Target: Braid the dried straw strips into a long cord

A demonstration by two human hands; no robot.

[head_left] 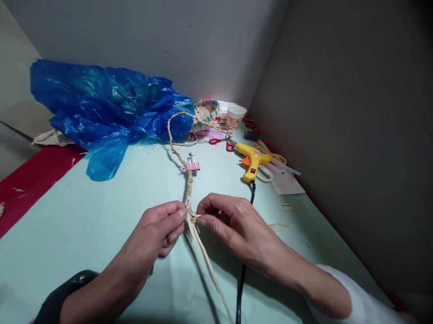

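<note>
A braided straw-coloured cord runs down the middle of the table, gripped near its upper part by a pink binder clip. My left hand pinches the braid's lower end from the left. From the right, my right hand closes thumb and forefinger on a strand of the same fibre. Loose pale strands hang from between the hands toward the table's near edge. Beyond the clip, the finished cord curves up in a loop. The tips of my left fingers partly hide the joint.
A blue plastic bag lies at the back left. A yellow glue gun rests at right, its black cable running toward me. Behind it are red-handled scissors, a paper cup and a woven basket. A wall borders the right.
</note>
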